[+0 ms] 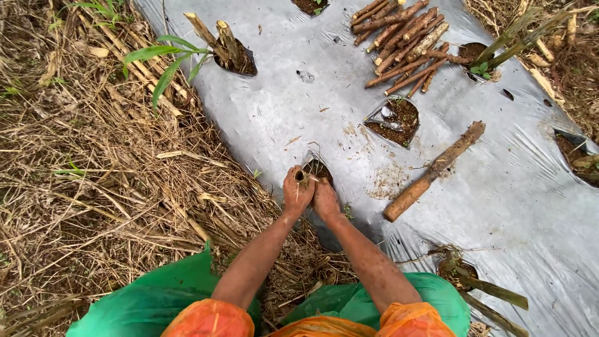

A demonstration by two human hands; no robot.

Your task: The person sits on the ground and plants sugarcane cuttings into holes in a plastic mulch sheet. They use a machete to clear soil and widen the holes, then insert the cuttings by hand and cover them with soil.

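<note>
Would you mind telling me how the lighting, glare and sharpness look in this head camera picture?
Head view: soft, even daylight with no hard shadows; mild sheen on the crinkled silver plastic ground sheet; wide-angle bending towards the edges; both hands and the loose brown wooden stake are sharp.

A bundle of cut stems lies on the grey plastic sheet near its far edge, the pieces roughly parallel and touching. One thicker, longer stick lies alone, diagonal, towards the middle of the sheet, well apart from the bundle. Between bundle and stick, a hole in the sheet exposes dark soil. At the far left edge, another hole holds two planted cuttings, tilted, with a green leafy shoot just beside them. A planted stem leans at the near right edge. Dry straw covers the ground left of the sheet.
</note>
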